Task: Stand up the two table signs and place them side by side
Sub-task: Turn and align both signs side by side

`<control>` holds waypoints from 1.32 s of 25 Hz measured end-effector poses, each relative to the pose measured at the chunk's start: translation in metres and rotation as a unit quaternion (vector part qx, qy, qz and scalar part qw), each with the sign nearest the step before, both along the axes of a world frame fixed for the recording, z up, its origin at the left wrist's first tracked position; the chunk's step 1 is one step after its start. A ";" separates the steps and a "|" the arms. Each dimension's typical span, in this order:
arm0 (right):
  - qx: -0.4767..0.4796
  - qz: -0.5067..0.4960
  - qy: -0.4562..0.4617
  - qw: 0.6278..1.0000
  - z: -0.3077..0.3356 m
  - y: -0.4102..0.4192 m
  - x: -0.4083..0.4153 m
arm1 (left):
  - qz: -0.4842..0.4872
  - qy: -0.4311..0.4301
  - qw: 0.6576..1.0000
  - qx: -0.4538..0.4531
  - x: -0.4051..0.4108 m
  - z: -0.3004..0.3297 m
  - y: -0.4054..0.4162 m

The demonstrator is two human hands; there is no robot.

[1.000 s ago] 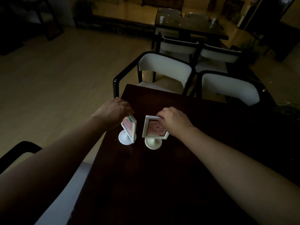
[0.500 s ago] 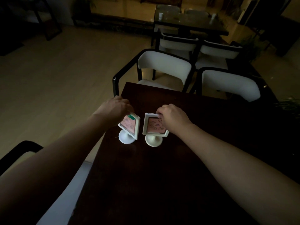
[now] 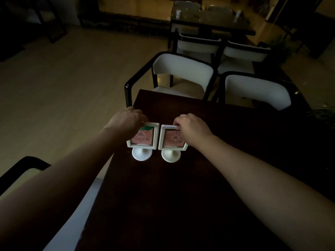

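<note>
Two white-framed table signs with pink cards stand upright on round white bases near the left edge of the dark wooden table. The left sign and the right sign sit side by side, frames almost touching, both facing me. My left hand grips the top left corner of the left sign. My right hand holds the top edge of the right sign and covers its upper right corner.
Two white-cushioned black chairs stand at the table's far edge. Another chair's armrest is at the near left. A second dark table with chairs is farther back. The room is dim.
The left sign has turned from angled sideways to face me squarely, and now stands level beside the right sign. The right sign has hardly moved.
</note>
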State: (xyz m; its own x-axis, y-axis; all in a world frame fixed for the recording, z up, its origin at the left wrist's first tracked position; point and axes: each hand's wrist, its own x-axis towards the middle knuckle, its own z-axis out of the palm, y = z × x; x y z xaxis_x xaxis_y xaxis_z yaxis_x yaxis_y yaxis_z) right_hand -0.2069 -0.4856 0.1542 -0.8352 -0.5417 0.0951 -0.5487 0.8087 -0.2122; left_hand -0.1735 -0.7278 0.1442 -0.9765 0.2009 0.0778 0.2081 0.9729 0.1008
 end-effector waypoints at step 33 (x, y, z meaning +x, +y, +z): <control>0.016 -0.010 -0.022 1.000 0.005 0.001 0.005 | -0.024 0.006 0.997 0.070 0.003 0.000 0.002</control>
